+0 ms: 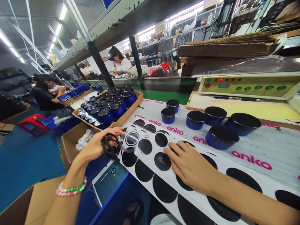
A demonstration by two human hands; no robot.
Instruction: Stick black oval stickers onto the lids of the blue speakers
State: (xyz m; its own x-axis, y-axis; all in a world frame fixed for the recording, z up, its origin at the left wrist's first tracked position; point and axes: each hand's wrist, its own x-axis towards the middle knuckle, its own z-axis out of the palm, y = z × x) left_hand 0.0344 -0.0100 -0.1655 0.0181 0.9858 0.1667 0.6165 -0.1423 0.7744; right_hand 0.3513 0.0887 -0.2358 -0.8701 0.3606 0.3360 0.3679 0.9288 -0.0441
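Head view of a packing bench. The left hand is hovering over the near left corner of a white sticker sheet, with its fingers curled and pinched on a peeled black round sticker that is hanging bent from the fingertips, just beside the sheet's edge. The right hand is lying palm down on the same sheet, fingers straight and slightly spread, fingertips pressing on the paper among the black circles; it is clasping nothing. A beaded bracelet is circling the left wrist.

The sheet is lying flat along the front of the table, which is covered with white paper printed with pink lettering. One spot on the sheet, near the left hand, is showing a shiny ring where a circle is missing.

Behind the sheet, six blue jars with black lids are standing upright on the table, well apart from both hands. To the left, a cardboard tray is holding many more such jars in rows. A beige control panel is sitting at the back right. An open cardboard box is standing below the left hand. Two other people are sitting at benches farther back on the left.
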